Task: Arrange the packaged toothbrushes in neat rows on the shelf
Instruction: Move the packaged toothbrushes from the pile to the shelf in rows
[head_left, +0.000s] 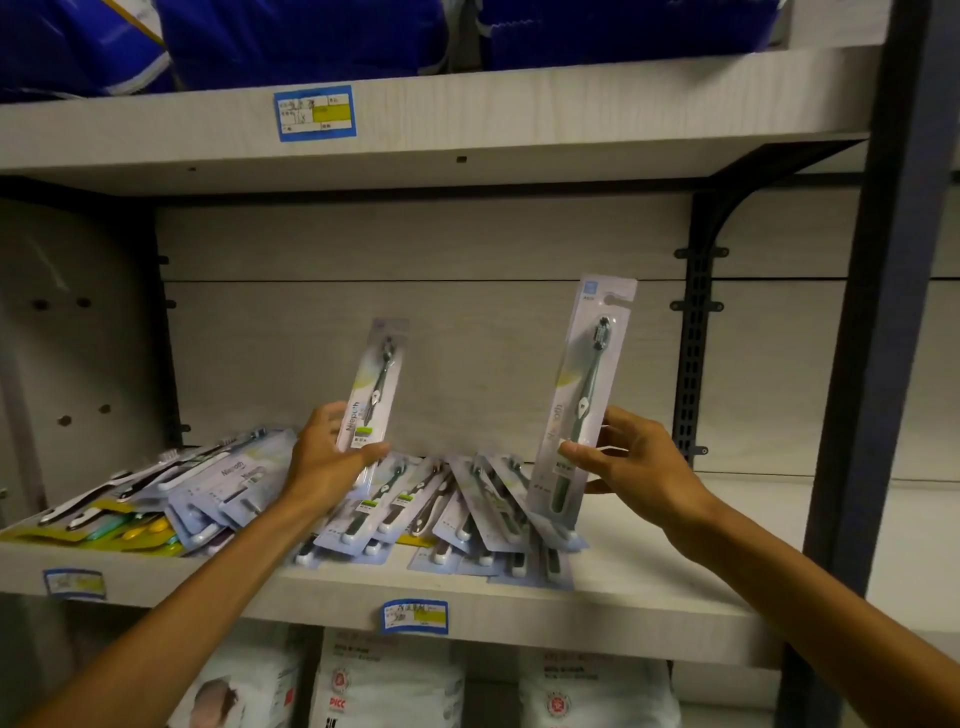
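Pinching one packaged toothbrush each, left hand (326, 457) and right hand (631, 457) hold them near-upright, bristles up.

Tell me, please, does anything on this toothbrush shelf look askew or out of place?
Yes. The packaged toothbrushes lie in a loose, overlapping heap, fanned at different angles, with some lower ends jutting over the shelf front edge. The left hand and right hand each hold one pack upright.

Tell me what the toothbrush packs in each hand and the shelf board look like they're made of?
Both the pack in the left hand and the pack in the right hand look like printed card under a glossy clear plastic blister, judging by the sheen. The shelf board looks like pale matte wood-grain laminate, though it could be painted wood.
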